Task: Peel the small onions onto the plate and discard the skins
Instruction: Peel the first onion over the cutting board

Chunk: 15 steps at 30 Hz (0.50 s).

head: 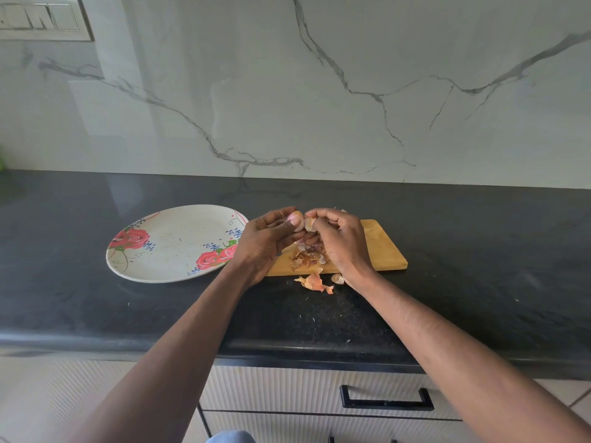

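Note:
My left hand [265, 238] holds a small pale-pink onion [296, 220] between fingers and thumb, above the left end of the wooden cutting board [383, 247]. My right hand [335, 238] pinches a piece of papery skin [309, 224] right beside that onion. Loose skins and small onion pieces [307, 255] lie in a heap on the board under my hands, partly hidden by them. More orange skins [315, 282] lie on the black counter just in front of the board. The white plate with red roses [172, 244] sits to the left, with no onions on it.
The black stone counter [479, 282] runs wide on both sides, ending at a marble wall behind. A drawer with a black handle [387, 399] is below the counter's front edge. A switch panel [41, 17] is at the upper left.

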Motion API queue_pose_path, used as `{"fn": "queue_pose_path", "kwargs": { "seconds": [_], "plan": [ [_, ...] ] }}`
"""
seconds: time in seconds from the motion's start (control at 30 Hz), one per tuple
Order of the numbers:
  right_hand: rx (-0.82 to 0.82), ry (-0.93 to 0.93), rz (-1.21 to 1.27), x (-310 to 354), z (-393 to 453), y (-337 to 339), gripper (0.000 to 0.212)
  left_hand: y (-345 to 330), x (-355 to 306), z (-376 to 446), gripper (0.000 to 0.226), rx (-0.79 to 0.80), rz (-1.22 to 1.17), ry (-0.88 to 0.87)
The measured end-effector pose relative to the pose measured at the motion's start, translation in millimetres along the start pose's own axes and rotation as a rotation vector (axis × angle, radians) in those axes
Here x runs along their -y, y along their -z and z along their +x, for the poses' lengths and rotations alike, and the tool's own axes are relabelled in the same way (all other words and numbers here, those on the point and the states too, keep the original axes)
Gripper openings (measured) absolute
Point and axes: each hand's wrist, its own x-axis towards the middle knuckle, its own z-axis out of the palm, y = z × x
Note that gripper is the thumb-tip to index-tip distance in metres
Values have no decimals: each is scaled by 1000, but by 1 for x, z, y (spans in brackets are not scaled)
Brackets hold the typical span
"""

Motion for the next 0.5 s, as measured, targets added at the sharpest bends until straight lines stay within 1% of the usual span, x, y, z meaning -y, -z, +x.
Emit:
{"fn": "queue_pose_path", "kwargs": {
  "seconds": [0.03, 0.07, 0.13, 0.23, 0.37, 0.5],
  "plan": [
    [7, -1, 1, 2, -1, 0, 10, 0, 0, 0, 33, 0, 5, -3],
    [17, -6, 3, 3, -2, 0, 13, 1, 0, -1, 33, -4, 11, -5],
    [29, -26, 2, 3, -2, 0, 17, 1, 0, -1, 26, -6, 21, -5],
    [7, -51, -8, 0, 1, 1, 8, 1, -1, -1, 19, -6, 45, 2],
    [0, -71, -21, -2, 2, 2, 5, 0, 0, -1, 13, -11, 94, 10],
    [4, -76, -13, -1, 3, 1, 4, -1, -1, -1, 15, 2, 125, 24]
  ]
}}
